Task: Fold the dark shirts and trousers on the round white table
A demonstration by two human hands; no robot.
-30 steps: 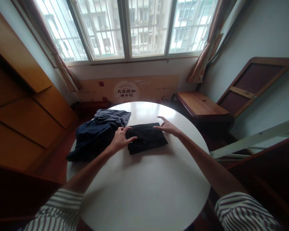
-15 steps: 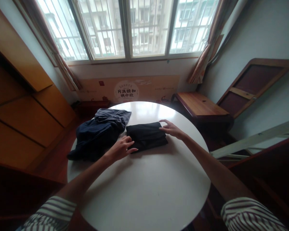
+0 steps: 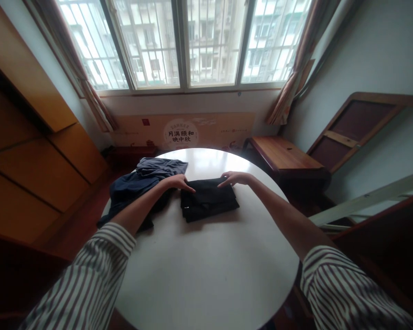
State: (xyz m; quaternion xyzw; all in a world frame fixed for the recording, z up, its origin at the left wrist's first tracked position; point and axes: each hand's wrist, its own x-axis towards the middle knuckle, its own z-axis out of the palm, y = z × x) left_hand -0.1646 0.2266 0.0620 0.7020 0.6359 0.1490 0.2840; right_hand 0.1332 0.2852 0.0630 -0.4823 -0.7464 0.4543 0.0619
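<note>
Flat-fingered, left hand and right hand press far corners of black cloth, clasping nothing; even pressure should keep edges square.

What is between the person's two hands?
Head view: the far edge of the folded black garment fills the gap; the left hand touches its left corner, the right hand its right.

Near table half free; blue clothes crowd left, seemingly.
</note>
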